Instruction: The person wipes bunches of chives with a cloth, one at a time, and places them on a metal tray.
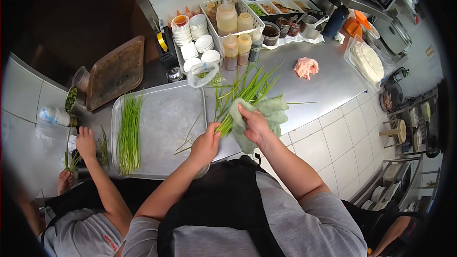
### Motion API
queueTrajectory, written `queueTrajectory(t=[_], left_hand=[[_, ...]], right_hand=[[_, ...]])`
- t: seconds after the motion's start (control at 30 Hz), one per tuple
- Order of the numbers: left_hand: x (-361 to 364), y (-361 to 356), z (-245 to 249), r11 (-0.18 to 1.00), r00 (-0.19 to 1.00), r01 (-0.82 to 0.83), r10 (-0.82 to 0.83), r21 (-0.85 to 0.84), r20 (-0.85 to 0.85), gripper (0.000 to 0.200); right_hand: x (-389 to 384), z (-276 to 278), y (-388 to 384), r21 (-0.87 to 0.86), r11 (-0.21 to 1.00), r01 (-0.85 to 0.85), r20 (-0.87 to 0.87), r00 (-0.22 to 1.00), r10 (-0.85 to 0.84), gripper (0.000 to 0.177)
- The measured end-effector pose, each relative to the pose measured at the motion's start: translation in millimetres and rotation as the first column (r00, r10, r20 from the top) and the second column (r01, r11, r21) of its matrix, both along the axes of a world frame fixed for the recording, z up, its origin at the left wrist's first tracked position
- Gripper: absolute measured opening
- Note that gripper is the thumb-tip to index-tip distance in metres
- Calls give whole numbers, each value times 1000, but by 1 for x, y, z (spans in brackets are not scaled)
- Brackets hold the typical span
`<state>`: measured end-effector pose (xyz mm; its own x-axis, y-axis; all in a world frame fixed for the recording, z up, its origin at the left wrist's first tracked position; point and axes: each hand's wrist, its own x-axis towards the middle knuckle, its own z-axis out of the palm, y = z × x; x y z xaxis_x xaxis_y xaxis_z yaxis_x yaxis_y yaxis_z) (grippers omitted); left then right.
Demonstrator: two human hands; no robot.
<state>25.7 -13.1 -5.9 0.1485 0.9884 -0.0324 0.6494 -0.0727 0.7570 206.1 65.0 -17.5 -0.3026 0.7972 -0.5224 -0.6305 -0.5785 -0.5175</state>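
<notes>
A bunch of chives (257, 85) spreads over the steel counter in front of me, its leafy ends pointing away. My left hand (205, 145) is closed round the lower stalks, near the right edge of a metal tray (166, 109). With my right hand (254, 123) I grip a pale green cloth (272, 114), which is folded against the stalks and partly covers them. Another row of chives (130, 133) lies lined up along the tray's left side. A few loose stalks rest near the tray's right edge.
At left, a co-worker's hands (85, 143) hold some green stalks. A brown tray (116, 71) leans behind the metal tray. Squeeze bottles (230, 52), stacked white cups (204, 43) and a crumpled pink cloth (305, 68) stand or lie toward the back.
</notes>
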Motion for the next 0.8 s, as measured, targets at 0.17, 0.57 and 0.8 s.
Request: queueTrajectory(t=[0.17, 0.57, 0.8], left_hand=[[-31, -29, 9, 996, 1000, -11, 12, -92, 9, 24], [-103, -105, 7, 972, 968, -230, 224, -44, -116, 22], [-113, -94, -2, 847, 752, -529, 495, -50, 436, 31]], right_hand=[[-3, -3, 10, -14, 1000, 26, 51, 998, -25, 21], [0, 1, 30, -14, 998, 68, 152, 986, -65, 26], [10, 2, 21, 35, 998, -52, 37, 998, 51, 30]])
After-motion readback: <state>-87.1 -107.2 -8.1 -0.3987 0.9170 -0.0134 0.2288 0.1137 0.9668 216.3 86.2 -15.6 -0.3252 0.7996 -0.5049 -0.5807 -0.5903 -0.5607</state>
